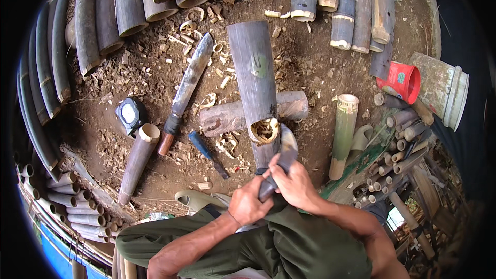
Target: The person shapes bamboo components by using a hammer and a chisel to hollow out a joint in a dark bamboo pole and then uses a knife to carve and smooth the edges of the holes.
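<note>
Your left hand (249, 202) grips a knife (288, 158) by its dark handle; your right hand (295, 183) clasps it higher, hiding part. Deep inside the bamboo tube (252, 77) is indistinct.

Bamboo tube (253, 72), centre: matt, weathered grey skin, mostly smooth. Crosswise log (225, 118) under it: rough wood, blotchy. Knife (287, 158), lower centre: metal blade, slight shine. Machete (192, 72), left of centre: stained, patchy metal; reddish wooden handle, smooth. Red bucket (408, 83), right: smooth glossy plastic. Pale bucket (436, 89) beside it: scuffed, dirty, dull. Trousers (315, 243), bottom: matt cloth, creased. Ground (155, 80): rough dry soil.
</note>
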The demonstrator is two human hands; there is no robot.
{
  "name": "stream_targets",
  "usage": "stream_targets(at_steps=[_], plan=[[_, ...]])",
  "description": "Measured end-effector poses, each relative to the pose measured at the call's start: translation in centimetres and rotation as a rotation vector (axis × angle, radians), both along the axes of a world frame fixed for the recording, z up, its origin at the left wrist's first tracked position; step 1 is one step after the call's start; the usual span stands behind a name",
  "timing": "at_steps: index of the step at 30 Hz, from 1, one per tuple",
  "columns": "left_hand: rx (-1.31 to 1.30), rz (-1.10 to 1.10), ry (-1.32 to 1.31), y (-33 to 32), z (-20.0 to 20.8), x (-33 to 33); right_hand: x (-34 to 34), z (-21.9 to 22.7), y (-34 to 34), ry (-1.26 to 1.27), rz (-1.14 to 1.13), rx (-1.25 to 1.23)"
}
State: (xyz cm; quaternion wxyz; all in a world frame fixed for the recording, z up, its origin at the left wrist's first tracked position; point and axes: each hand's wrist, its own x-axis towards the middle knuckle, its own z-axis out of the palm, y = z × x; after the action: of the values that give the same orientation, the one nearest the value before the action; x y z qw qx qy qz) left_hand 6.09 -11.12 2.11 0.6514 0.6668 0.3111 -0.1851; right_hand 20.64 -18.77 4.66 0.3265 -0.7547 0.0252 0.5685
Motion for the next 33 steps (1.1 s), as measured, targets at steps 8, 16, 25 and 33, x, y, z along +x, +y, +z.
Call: stream_targets(at_steps=[8,16,25,33], plan=[[0.352,-0.840,0.160,14.0,5.5,4.2,-1.2,-2.2,0.8,0.931,-0.677,0.372],[-0.104,-0.435,0.167,9.3,1.7,1.0,-0.1,-1.6,0.3,0.586,-0.343,0.080],[0.220,-0.640,0.087,11.8,3.7,2.4,-0.4,-1.3,0.6,0.758,-0.549,0.276],[-0.227,-0.241,0.215,6.1,1.3,1.0,0.2,-1.2,1.2,0.301,-0.113,-0.092]])
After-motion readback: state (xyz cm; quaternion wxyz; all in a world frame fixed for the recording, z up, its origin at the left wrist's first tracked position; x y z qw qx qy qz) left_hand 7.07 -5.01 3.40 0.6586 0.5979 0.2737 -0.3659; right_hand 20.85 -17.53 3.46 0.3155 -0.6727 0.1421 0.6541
